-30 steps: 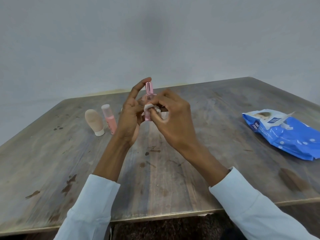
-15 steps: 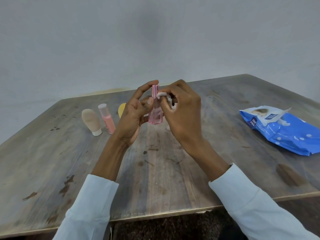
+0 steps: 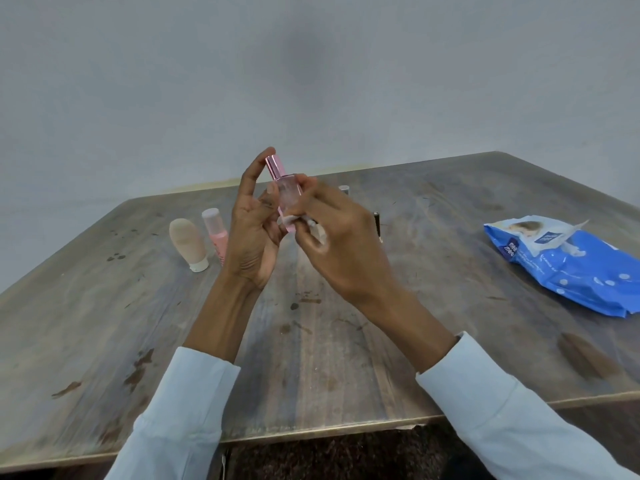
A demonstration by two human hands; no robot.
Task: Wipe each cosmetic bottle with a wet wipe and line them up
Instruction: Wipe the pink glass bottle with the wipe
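Pink bottle and wet wipe between raised hands

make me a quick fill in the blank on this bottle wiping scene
1. The left hand holds a pink bottle with a shiny ____ cap.
2. The right hand rubs it with a white ____.
3. The beige tube stands on its ____ cap.
4. The wipes pack is mostly ____.

Missing words: pink; wet wipe; white; blue

Worn, stained grey wooden tabletop carried beige upside-down tube, pink clear-capped bottle beside it, blue wet-wipe pack far right.
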